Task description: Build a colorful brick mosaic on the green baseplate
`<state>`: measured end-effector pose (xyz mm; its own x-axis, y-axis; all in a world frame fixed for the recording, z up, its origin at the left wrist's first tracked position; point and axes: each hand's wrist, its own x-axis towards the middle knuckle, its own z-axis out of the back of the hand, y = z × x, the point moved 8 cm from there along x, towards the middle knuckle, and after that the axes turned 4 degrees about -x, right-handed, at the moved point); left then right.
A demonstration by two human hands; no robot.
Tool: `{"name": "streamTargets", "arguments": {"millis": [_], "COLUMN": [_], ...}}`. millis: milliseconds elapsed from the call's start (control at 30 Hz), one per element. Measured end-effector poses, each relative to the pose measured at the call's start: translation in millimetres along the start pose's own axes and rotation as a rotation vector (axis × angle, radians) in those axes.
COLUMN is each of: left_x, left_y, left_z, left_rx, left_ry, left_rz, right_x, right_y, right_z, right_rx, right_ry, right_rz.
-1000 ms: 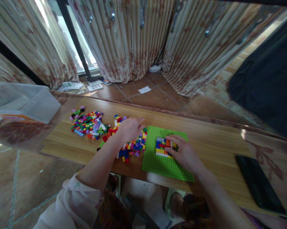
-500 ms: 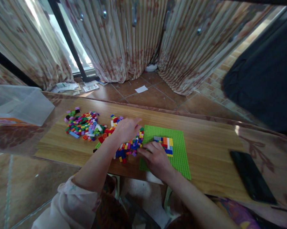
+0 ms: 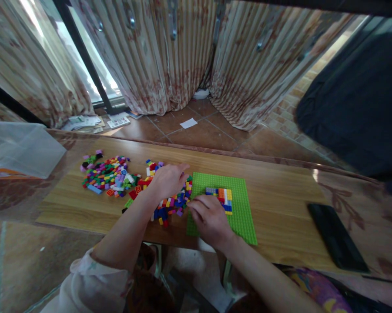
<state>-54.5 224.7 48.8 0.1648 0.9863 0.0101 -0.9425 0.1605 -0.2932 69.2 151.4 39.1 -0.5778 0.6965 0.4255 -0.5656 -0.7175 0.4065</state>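
Observation:
My left hand (image 3: 169, 179) hangs over a pile of small coloured building bricks (image 3: 165, 213), its fingers stretched out towards the right and part of the pile hidden beneath it. To the right, my right hand (image 3: 212, 219) is over the left part of a green studded baseplate (image 3: 241, 226). Its fingers are curled, with the tips together at the pile's right edge; whatever is between them is too small to make out. Attached to the baseplate is a block of bricks (image 3: 227, 201) in grey, orange, white, yellow and blue, partly covered by my right hand.
A second heap of mixed bricks (image 3: 106, 174) lies farther left on the wooden table (image 3: 277, 208). A translucent plastic box (image 3: 22, 148) stands at the far left. On the right is a black phone-like slab (image 3: 337, 237). Curtains (image 3: 150, 56) hang beyond the table.
The whole view has shifted slightly as the head moved. My right hand's fingers look a little more curled at the pile's edge; my left hand stays over the bricks.

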Motion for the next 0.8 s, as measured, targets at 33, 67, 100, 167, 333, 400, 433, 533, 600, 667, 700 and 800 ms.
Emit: {"name": "streamTargets", "arguments": {"millis": [33, 67, 100, 167, 333, 400, 433, 533, 600, 667, 700, 800], "left_x": [0, 0, 0, 0, 1, 1, 1, 1, 2, 2, 2, 2], "left_y": [0, 0, -1, -2, -4, -4, -4, -4, -4, -4, -4, -4], "left_z": [0.2, 0.3, 0.0, -0.8, -4.2, -5.6, -6.1, -7.3, -8.1, -7.7, -7.1, -5.5], "left_rx": [0.005, 0.008, 0.010, 0.009, 0.027, 0.042, 0.047, 0.053, 0.056, 0.055, 0.054, 0.051], "left_ry": [-0.001, 0.001, 0.006, 0.018, 0.033, 0.036, 0.035, 0.045, 0.057, 0.055, 0.049, 0.035], "left_rz": [0.001, 0.002, 0.002, -0.001, -0.015, -0.015, -0.016, -0.016, -0.016, -0.022, -0.023, -0.023], "right_x": [1, 0, -1, -8, -26, -27, -27, -27, -28, -28, -28, -26], "right_y": [-8, -20, -36, -68, -123, -123, -121, -113, -110, -110, -110, -109], "right_z": [11, 25, 37, 66, 87, 80, 76, 64, 60, 58, 58, 58], "right_rx": [0.065, 0.140, 0.210, 0.290, 0.358, 0.339, 0.316, 0.251, 0.241, 0.231, 0.215, 0.150], "right_ry": [-0.024, -0.062, -0.086, -0.195, -0.167, -0.074, -0.023, 0.108, 0.160, 0.178, 0.180, 0.176], "right_rz": [-0.059, -0.149, -0.250, -0.402, -0.569, -0.529, -0.504, -0.451, -0.454, -0.480, -0.490, -0.474]}}
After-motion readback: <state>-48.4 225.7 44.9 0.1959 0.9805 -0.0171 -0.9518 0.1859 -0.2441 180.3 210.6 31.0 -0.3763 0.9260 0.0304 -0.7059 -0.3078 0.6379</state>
